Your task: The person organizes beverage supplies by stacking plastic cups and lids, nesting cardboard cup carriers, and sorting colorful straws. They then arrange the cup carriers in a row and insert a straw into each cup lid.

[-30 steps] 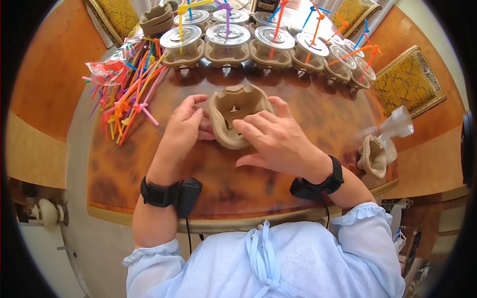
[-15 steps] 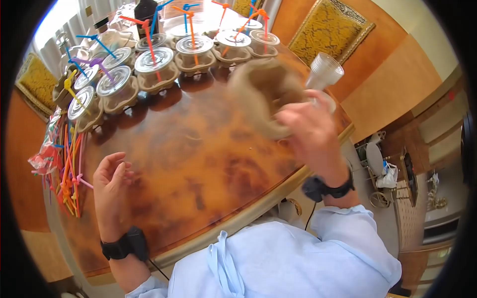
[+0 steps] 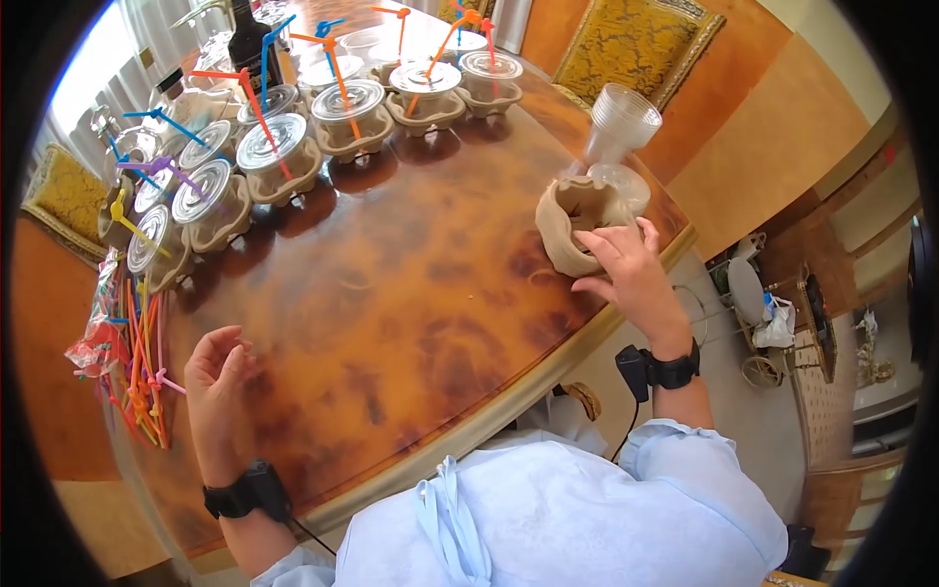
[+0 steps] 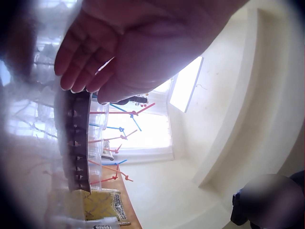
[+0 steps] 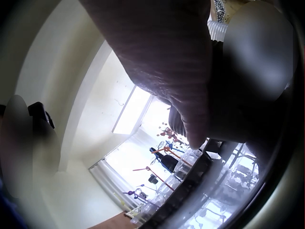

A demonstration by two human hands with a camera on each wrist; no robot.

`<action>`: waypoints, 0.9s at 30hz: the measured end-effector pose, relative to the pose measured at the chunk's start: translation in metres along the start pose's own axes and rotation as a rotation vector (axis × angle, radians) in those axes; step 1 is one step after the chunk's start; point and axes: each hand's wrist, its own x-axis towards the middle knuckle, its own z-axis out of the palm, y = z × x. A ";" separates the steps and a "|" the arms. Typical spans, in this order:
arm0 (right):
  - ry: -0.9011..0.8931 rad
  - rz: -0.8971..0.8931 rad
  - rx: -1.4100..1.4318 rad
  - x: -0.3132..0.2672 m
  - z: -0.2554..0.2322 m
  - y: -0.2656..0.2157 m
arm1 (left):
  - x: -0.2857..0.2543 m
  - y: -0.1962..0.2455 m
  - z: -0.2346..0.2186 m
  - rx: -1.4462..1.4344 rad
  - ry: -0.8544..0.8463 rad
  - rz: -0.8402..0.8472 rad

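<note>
In the head view the right hand [image 3: 636,279] holds a brown pulp cup carrier [image 3: 559,235] by its near rim, fingers over the edge and thumb below, at the table's right side. The carrier stands just in front of clear plastic cups [image 3: 623,119]. The left hand [image 3: 220,391] is at the table's left side with relaxed, slightly bent fingers and nothing in them. Its loose fingers [image 4: 78,67] also show in the left wrist view. In the right wrist view the hand [image 5: 157,57] is dark and hides most of what it holds.
Lidded cups with knotted straws stand in pulp carriers along the far side, one lid [image 3: 272,141] among them. A bundle of coloured straws [image 3: 147,372] lies at the left edge, beside red-and-clear wrapping [image 3: 98,344]. A dark bottle [image 3: 250,47] stands behind the cups.
The right hand has carried the pulp carrier from the middle to the right side of the table. The left hand has come away from it, and the head view has turned right.
</note>
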 end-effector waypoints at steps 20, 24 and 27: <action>-0.111 -0.494 0.689 0.169 0.041 -0.142 | 0.021 -0.018 -0.017 -0.613 0.102 -0.058; -0.078 -0.244 0.684 0.207 0.102 -0.153 | 0.051 -0.006 -0.033 -0.808 0.219 -0.176; -0.085 -0.082 0.640 0.226 0.124 -0.156 | 0.091 -0.025 -0.056 -0.930 0.355 -0.250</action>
